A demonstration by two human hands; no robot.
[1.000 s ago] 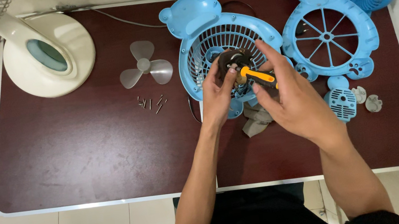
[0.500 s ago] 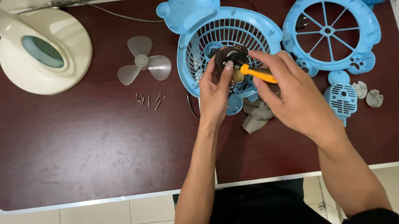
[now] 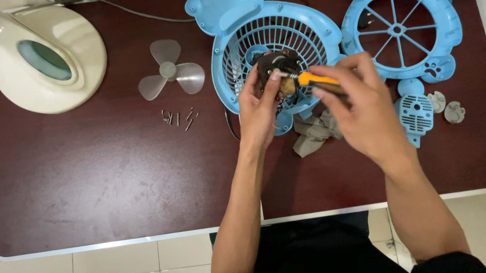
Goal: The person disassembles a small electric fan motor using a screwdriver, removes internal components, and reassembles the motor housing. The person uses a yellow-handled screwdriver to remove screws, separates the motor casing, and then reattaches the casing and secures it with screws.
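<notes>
Left hand [image 3: 259,106]: curled around dark fan motor [image 3: 276,67], inside blue bear-shaped grille [image 3: 303,23].
Right hand [image 3: 363,109]: gripping orange-handled screwdriver [image 3: 314,78], tip against motor.
Hidden: motor's underside, screwdriver's rear.
Desk [image 3: 100,178]: small screws [image 3: 178,117], barely distinguishable.

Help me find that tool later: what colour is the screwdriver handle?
Orange, on the screwdriver held in the right hand; the head view shows it.

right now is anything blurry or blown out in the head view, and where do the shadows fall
Head view: evenly lit and mostly sharp; the left hand and right hand on the orange-handled screwdriver look slightly soft. A mild sheen lies on the dark red table, with no harsh glare. Soft shadows sit close under the hands and the blue fan housing. The white lamp base is bright, not blown out.
</notes>
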